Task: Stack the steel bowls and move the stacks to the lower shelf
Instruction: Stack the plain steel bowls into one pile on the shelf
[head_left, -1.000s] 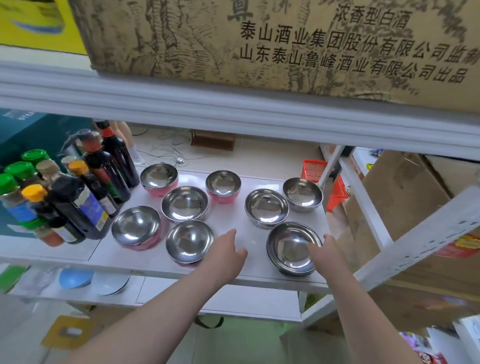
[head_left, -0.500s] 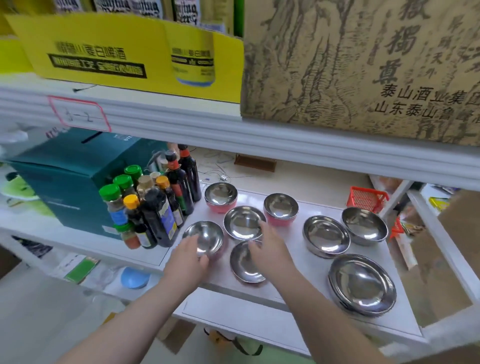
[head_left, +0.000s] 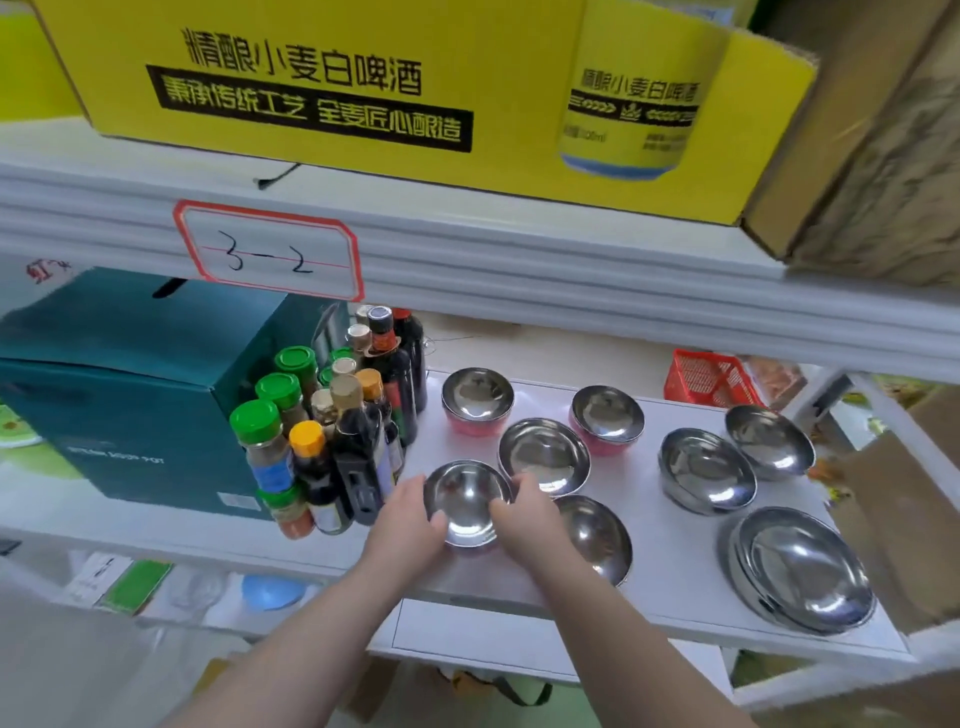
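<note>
Nearest the camera, two bare forearms reach up onto the white shelf (head_left: 670, 566). The left hand (head_left: 404, 525) and the right hand (head_left: 524, 517) both hold one small steel bowl (head_left: 465, 499) at the front of the shelf: the left grip is clamped on its left rim with the thumb over the edge, and the right grip is clamped on its right rim with the fingers curled over the far edge. The bowl sits upright, with a pinkish base showing just under it.

Just right of the right wrist lies another steel bowl (head_left: 597, 535), partly hidden by the arm. At the front right corner, well apart from the hands, sits a wide shallow stack of bowls (head_left: 802, 569).

Behind the held bowl is a middle bowl (head_left: 543, 454), its near rim touching the right hand's fingers. Further right stands a deeper stack of two bowls (head_left: 706, 470), and behind that a single tilted bowl (head_left: 769, 439). At the back are two steel bowls with pink outsides, one at the left (head_left: 477, 397) and one at the right (head_left: 607, 415).

Left of the bowls stands a cluster of sauce bottles and spice jars (head_left: 337, 431), just beside the left hand, and a teal box (head_left: 119, 395) beyond them. A red basket (head_left: 709, 376) shows behind the shelf. The shelf above carries a handwritten label (head_left: 267, 252) and a yellow carton (head_left: 395, 93).
</note>
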